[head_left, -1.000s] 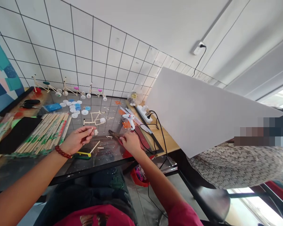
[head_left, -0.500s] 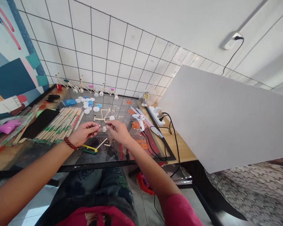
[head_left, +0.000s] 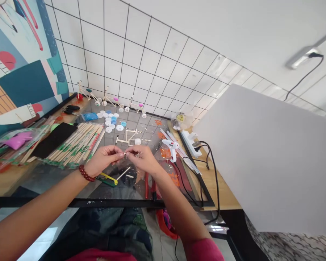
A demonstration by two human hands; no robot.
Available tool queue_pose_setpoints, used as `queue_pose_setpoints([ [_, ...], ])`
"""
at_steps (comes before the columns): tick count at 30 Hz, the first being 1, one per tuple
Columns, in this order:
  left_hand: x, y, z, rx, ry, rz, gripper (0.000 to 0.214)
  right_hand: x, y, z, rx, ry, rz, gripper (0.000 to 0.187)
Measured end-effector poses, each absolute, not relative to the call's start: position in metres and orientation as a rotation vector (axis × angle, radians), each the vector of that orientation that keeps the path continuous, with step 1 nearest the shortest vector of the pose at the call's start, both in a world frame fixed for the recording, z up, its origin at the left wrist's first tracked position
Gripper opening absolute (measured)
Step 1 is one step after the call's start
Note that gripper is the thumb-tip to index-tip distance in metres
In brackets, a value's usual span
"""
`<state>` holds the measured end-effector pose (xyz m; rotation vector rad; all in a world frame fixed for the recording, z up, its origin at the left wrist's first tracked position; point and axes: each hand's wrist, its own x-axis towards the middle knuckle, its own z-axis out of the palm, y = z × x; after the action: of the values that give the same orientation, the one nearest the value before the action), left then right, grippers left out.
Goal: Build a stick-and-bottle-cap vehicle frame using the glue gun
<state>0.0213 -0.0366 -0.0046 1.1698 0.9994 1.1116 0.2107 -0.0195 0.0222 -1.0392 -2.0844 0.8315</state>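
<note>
Hands (head_left: 143, 159) closer — stick (head_left: 124, 154) pinched (tiny)

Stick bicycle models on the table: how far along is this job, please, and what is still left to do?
Done: three stick bicycle models stand by the wall and look complete, with cap wheels.
In hand: the left hand and right hand pinch a short stick piece between them.
Left: the stick frame on the table shows only one white cap wheel, and loose bottle caps lie nearby.

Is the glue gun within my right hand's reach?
Probably yes: your right hand is close to the glue gun, nothing visibly between them, though it's pinching a small stick.
</note>
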Motion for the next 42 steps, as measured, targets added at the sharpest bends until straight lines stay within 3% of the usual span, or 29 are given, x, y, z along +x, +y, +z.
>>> queue_pose_setpoints([
  [7, 0.025, -0.038, -0.009, 1.005, 0.909, 1.034, 0.043, 0.201, -0.013, 0.007, -1.056, -2.021, 0.685, 0.013],
  [18, 0.026, -0.04, -0.001, 0.862, 0.905, 0.979, 0.042, 0.22, -0.01, -0.007, -0.973, -1.848, 0.833, 0.014],
  [29, 0.034, -0.039, -0.011, 0.82, 0.836, 1.046, 0.031, 0.218, -0.016, -0.015, -0.766, -2.176, 0.481, 0.028],
  [37, 0.029, -0.034, -0.001, 0.596, 0.764, 1.19, 0.012, 0.213, -0.016, -0.012, -0.854, -2.047, 0.56, 0.03],
  [42, 0.023, -0.03, 0.002, 0.49, 0.812, 1.328, 0.017, 0.206, -0.018, -0.014, -0.917, -2.044, 0.725, 0.022],
])
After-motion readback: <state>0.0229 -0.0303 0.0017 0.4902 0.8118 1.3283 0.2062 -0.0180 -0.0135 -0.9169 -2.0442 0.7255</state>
